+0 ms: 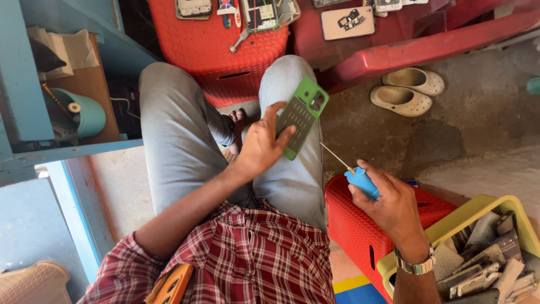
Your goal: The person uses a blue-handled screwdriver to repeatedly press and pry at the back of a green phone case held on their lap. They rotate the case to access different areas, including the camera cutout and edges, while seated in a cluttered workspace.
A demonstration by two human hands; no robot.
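**Green phone shell steadied on the knee, screwdriver held ready**

Resting on the person's right thigh, the green phone shell (301, 115) lies face down with its perforated inner side and camera cut-out turned up toward the camera. The left hand (260, 147) grasps it from the near end, thumb along one edge and fingers spread across the back, which pins it flat against the leg so that it stays steady. Just right of the shell, the right hand (394, 205) is clenched around the blue handle of a thin screwdriver (353, 173), whose fine shaft points up and left toward the shell without touching it. Beyond the shell, a red stool (216, 48) carries opened phones and loose parts. Right of the shell and nearer the body, a second red stool (360, 231) stands beside a yellow bin (450, 225) filled with old phone pieces. Pale clogs (408, 90) lie on the floor further right.
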